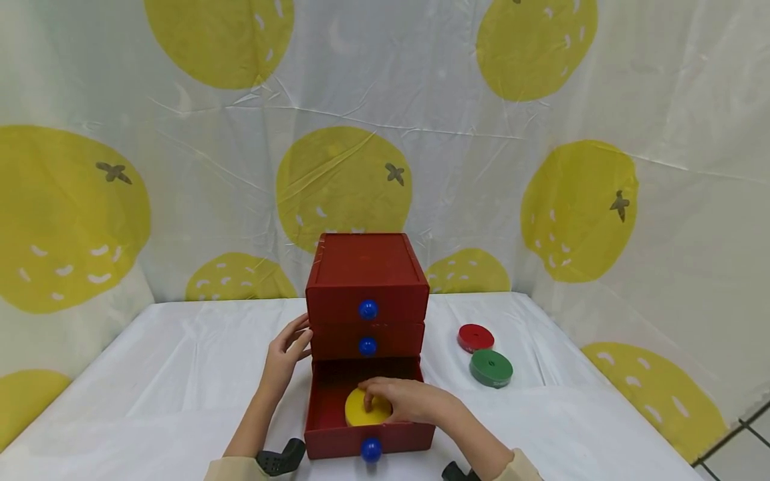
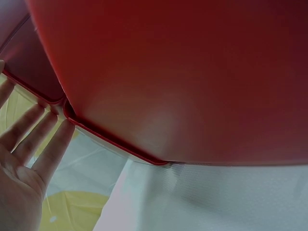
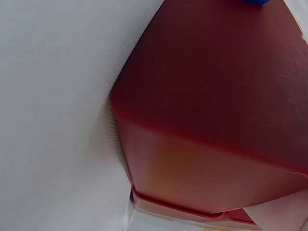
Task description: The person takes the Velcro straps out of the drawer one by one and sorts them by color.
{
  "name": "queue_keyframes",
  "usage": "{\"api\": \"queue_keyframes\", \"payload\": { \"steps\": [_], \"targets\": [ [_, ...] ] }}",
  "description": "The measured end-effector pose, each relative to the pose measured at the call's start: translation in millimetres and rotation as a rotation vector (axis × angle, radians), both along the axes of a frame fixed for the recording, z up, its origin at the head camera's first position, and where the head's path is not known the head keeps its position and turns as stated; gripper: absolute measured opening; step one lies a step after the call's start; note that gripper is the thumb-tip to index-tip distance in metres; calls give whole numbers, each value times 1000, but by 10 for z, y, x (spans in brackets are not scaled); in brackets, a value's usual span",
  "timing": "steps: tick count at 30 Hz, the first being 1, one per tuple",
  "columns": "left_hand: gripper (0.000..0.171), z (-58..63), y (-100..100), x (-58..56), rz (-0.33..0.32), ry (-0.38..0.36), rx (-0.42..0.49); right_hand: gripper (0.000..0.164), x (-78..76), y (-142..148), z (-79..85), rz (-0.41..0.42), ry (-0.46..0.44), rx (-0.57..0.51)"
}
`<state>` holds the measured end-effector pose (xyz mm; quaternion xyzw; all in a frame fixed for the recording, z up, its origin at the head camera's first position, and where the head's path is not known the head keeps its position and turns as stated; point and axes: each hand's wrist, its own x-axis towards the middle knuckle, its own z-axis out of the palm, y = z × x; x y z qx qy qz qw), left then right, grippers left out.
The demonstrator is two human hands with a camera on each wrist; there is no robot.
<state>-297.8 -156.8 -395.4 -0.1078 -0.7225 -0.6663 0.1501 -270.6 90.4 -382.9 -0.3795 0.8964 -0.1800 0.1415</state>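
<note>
A red cabinet (image 1: 367, 262) of stacked drawers with blue knobs stands on the table. Its bottom drawer (image 1: 327, 441) is pulled out, and a flat yellow disc (image 1: 356, 411) lies inside. My right hand (image 1: 415, 399) reaches over the drawer's right wall and grips the disc, fingers bent over its top and thumb by its near right edge. With fingers fairly straight, my left hand (image 1: 285, 351) touches the cabinet's left side; in the left wrist view its fingertips (image 2: 65, 129) meet the red edge. The right wrist view shows mostly the drawer's outside, hiding the disc.
To the right of the cabinet, a red disc (image 1: 476, 337) and a green disc (image 1: 491, 368) lie close together on the white tablecloth (image 1: 559, 427). A curtain (image 1: 457, 167) printed with yellow fruit hangs behind the table. Grey floor tiles (image 1: 742, 454) show at the lower right.
</note>
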Motion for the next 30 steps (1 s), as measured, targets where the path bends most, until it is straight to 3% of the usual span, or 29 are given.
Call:
{"api": "queue_keyframes", "payload": {
  "steps": [16,30],
  "targets": [
    [42,2,4,2,1,-2,-8,24,-12,1,-23,2,1,1],
    [40,9,4,4,0,10,1,26,-14,14,-42,41,100,10]
  ]
}}
